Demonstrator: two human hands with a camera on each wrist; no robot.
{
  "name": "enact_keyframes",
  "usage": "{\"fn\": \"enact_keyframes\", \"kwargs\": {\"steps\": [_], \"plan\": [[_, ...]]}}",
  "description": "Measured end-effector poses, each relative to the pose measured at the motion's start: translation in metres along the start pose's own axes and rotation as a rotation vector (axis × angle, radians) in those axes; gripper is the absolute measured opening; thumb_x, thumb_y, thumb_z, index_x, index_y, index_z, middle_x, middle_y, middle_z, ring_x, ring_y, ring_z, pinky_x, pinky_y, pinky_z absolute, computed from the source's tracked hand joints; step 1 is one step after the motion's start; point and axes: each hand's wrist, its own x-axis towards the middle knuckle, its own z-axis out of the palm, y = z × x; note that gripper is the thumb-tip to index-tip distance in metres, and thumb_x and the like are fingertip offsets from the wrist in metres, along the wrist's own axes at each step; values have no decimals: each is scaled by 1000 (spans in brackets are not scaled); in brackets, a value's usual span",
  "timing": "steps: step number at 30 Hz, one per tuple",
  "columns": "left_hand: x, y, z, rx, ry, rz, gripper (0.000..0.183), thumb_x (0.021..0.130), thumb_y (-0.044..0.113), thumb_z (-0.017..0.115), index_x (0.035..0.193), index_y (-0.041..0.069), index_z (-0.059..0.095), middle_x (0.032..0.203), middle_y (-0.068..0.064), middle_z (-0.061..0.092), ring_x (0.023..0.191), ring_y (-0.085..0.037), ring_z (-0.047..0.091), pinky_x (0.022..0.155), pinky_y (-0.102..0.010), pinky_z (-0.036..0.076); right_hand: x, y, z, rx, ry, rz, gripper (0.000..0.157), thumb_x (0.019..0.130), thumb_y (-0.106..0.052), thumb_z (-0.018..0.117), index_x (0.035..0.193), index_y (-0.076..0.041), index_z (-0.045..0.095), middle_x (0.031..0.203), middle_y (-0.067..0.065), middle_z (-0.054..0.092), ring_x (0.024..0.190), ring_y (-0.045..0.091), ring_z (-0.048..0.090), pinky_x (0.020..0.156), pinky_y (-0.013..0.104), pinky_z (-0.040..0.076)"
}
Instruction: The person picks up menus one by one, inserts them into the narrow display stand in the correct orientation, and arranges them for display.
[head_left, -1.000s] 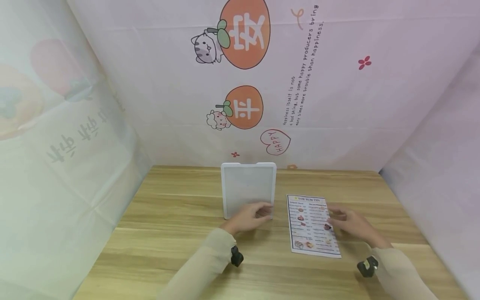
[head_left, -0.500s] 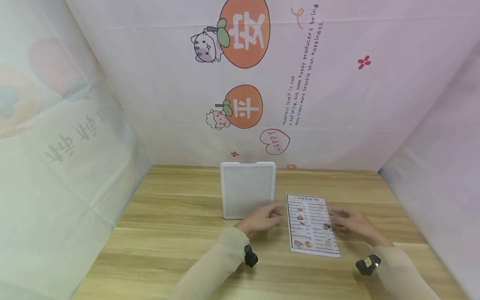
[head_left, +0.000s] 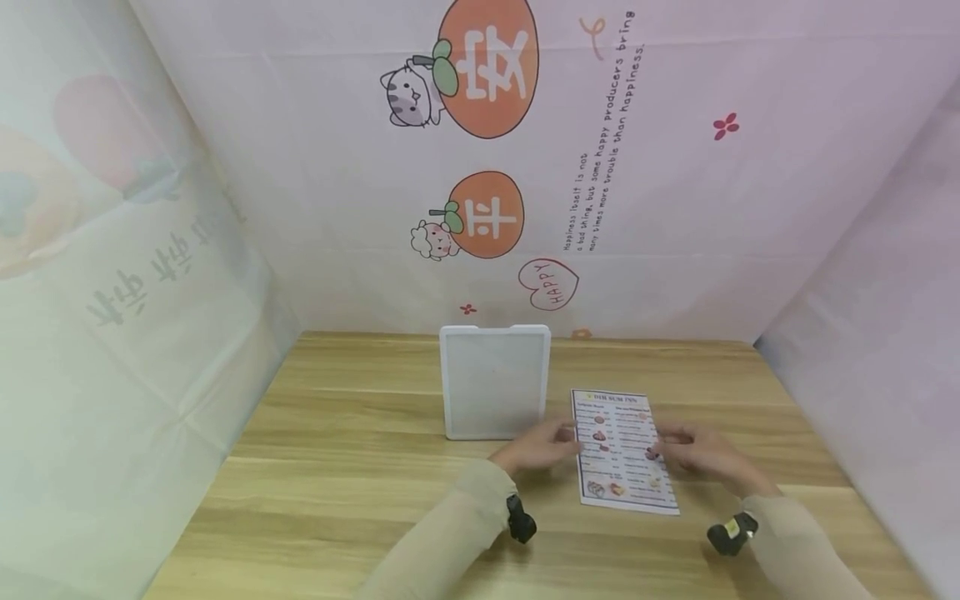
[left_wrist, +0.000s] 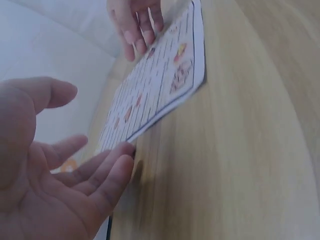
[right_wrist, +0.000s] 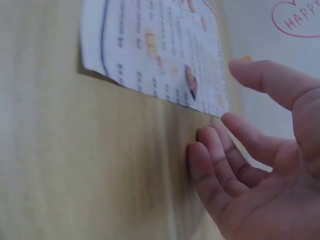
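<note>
A paper menu headed "Dim Sum Inn" (head_left: 618,467) lies on the wooden table, printed with lines of text and small food pictures. At its left edge is my left hand (head_left: 534,447), thumb apart from the fingers. The left wrist view shows those fingertips (left_wrist: 122,167) right at the sheet's border, with nothing gripped. My right hand (head_left: 705,457) is at the opposite edge, its thumb (right_wrist: 245,72) raised over the sheet's level and its fingers low by the border. In the right wrist view the near edge of the menu lifts slightly from the wood.
Behind my left hand a white-framed panel (head_left: 495,379) stands upright, a pale grey board within its rim. The wooden table (head_left: 337,500) meets printed cloth walls (head_left: 675,250) at the back and on both sides. Each wrist wears a small black camera.
My left hand has moved right, from in front of the white panel to the menu's left edge. The right hand has stayed by the right edge, its fingers shifting slightly. Menu and panel keep their places.
</note>
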Motion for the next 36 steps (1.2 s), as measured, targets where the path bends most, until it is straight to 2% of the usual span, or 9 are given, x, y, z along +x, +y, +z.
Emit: {"fn": "enact_keyframes", "kwargs": {"steps": [3, 5, 7, 12, 16, 25, 30, 33, 36], "plan": [[2, 1, 4, -50, 28, -56, 57, 98, 38, 63, 146, 10, 50, 128, -7, 65, 103, -15, 65, 85, -33, 54, 0, 0, 2, -19, 30, 25, 74, 91, -38, 74, 144, 6, 46, 131, 22, 62, 102, 24, 58, 77, 33, 47], [5, 2, 8, -94, 51, -90, 58, 97, 39, 63, 144, 7, 51, 121, -5, 68, 94, -14, 66, 79, -32, 55, 0, -1, 3, -25, 46, 46, 74, 91, -37, 73, 144, 6, 46, 127, 22, 63, 96, 26, 58, 77, 35, 47], [7, 2, 12, -131, 68, -100, 56, 97, 36, 62, 142, 4, 53, 113, -4, 70, 87, -12, 66, 74, -30, 55, 0, -2, 3, -43, 63, 61, 74, 91, -38, 73, 143, 7, 46, 126, 23, 63, 100, 30, 58, 81, 40, 48], [12, 2, 17, -176, 99, -128, 52, 97, 30, 62, 139, 0, 54, 109, -4, 69, 87, -13, 66, 75, -31, 56, 2, -3, 7, -83, 95, 65, 76, 88, -38, 75, 141, 9, 48, 129, 29, 59, 119, 45, 53, 94, 60, 45], [13, 7, 19, -191, 115, -162, 51, 97, 31, 61, 137, 0, 56, 118, -7, 68, 91, -15, 66, 80, -33, 55, 2, -6, 10, -86, 114, 56, 75, 87, -37, 77, 139, 9, 49, 128, 28, 60, 120, 47, 52, 96, 63, 42], [10, 20, 23, -321, 130, -127, 31, 96, 23, 60, 115, 1, 71, 95, -4, 71, 83, -20, 64, 76, -38, 53, 4, -5, 13, -45, 127, 81, 73, 88, -35, 74, 141, 8, 48, 125, 27, 61, 114, 41, 57, 93, 60, 46], [12, 21, 26, -332, 156, -143, 30, 94, 20, 61, 113, -1, 70, 95, -10, 70, 77, -19, 60, 69, -33, 50, 9, -3, 16, -59, 147, 71, 74, 87, -32, 75, 141, 8, 46, 124, 28, 62, 110, 40, 59, 93, 61, 45], [13, 23, 27, -313, 190, -189, 39, 94, 21, 60, 124, -3, 65, 105, -12, 69, 78, -19, 59, 67, -33, 48, 11, -4, 19, -117, 169, 27, 73, 86, -29, 77, 138, 11, 48, 121, 30, 62, 108, 43, 60, 92, 63, 45], [13, 25, 28, -292, 219, -245, 50, 94, 25, 61, 136, -2, 57, 119, -12, 66, 86, -18, 60, 74, -35, 51, 12, -7, 22, -196, 194, -4, 72, 84, -26, 78, 135, 14, 49, 119, 33, 61, 106, 45, 60, 91, 64, 45]]}}
